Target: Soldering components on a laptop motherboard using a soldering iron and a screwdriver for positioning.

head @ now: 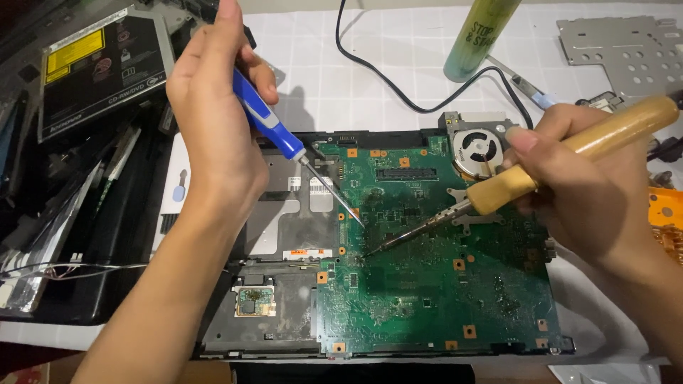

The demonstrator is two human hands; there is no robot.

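My left hand [213, 107] is closed around a screwdriver with a blue and white plastic handle and a thin steel shaft [284, 139]; its shaft slopes down to the right and its tip rests on the large green printed circuit board [441, 284], near the board's left edge. My right hand [587, 188] grips a soldering iron with a pale wooden handle and a dark metal barrel [526, 174]; the handle runs up to the right, and the barrel slants down to the left, its point touching the board just below and right of the screwdriver's tip. The two tips are near each other but apart. The board lies flat in a black laptop chassis [277, 327] on a white sheet with a faint grid pattern [341, 78]. A round cooling fan in a grey metal housing with copper showing inside [478, 149] sits at the board's upper right, just beside my right thumb. A black cable [398, 89] curves across the sheet above the board. A pale green cylindrical can [480, 39] stands beyond the fan. A perforated grey metal plate [619, 46] lies at upper right. A flat silver optical drive with a yellow sticker [103, 64] rests at upper left on a heap of dark laptop parts [78, 213]. An orange piece [665, 213] shows at the right edge, too cropped to identify.
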